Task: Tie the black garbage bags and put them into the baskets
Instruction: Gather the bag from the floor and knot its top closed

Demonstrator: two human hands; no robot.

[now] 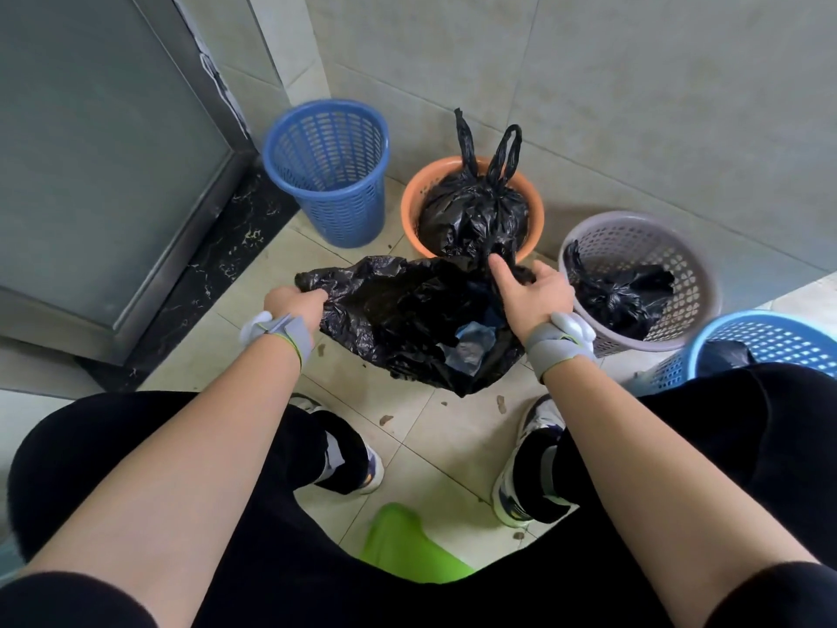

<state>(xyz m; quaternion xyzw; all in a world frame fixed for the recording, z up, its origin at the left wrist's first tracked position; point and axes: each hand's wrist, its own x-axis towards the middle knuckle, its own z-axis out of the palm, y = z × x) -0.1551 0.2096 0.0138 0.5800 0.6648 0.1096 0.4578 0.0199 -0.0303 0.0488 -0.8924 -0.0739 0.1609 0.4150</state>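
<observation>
Glossy, crinkled thin-plastic black bag (407, 319) — perforated hard-plastic baskets: blue (330, 174), orange (410, 206), grey (634, 247); smooth glazed floor tiles (435, 446).

You are in a tiled service corner, a washroom or utility nook; grey wall tiles (634, 83) meet a pale tiled floor (430, 432); a metal-framed frosted door (90, 151) sits on a black marble sill (217, 269); plastic baskets (335, 210) line the wall.

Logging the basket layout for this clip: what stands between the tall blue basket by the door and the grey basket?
The orange basket, with a tied black bag sitting in it, as the head view shows.
</observation>
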